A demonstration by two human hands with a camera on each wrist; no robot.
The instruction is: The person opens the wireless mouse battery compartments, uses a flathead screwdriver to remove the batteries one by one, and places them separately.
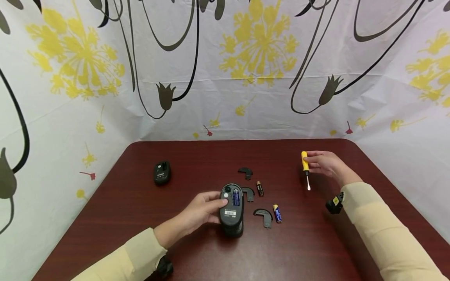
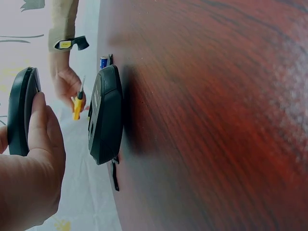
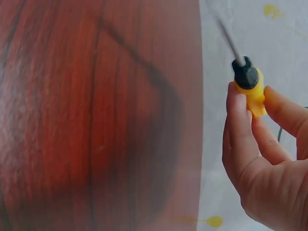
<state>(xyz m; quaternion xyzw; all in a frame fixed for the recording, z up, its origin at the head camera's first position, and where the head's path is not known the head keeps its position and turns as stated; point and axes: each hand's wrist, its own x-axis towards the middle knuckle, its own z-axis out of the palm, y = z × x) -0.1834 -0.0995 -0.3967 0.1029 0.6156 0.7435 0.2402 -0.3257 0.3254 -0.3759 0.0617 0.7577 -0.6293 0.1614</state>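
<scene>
My left hand (image 1: 202, 210) grips a black computer mouse (image 1: 230, 221) with its underside up. Blue batteries (image 1: 236, 197) sit in its uncovered compartment. Beneath it a second black mouse (image 2: 108, 115) lies on the table, apart from the held one in the left wrist view. At the right, my right hand (image 1: 325, 166) pinches the yellow handle of a screwdriver (image 1: 304, 163) between thumb and fingers. Its metal blade points down toward me in the head view. The right wrist view shows the screwdriver (image 3: 255, 96) held above the table, its blade blurred.
Three dark battery covers (image 1: 245, 171) (image 1: 250, 194) (image 1: 267, 221) lie right of the held mouse. Beside them are a black battery (image 1: 259, 189) and a blue battery (image 1: 277, 214). Another mouse (image 1: 162, 173) lies at the left on the dark red table (image 1: 197, 160). A patterned cloth (image 1: 218, 101) hangs behind.
</scene>
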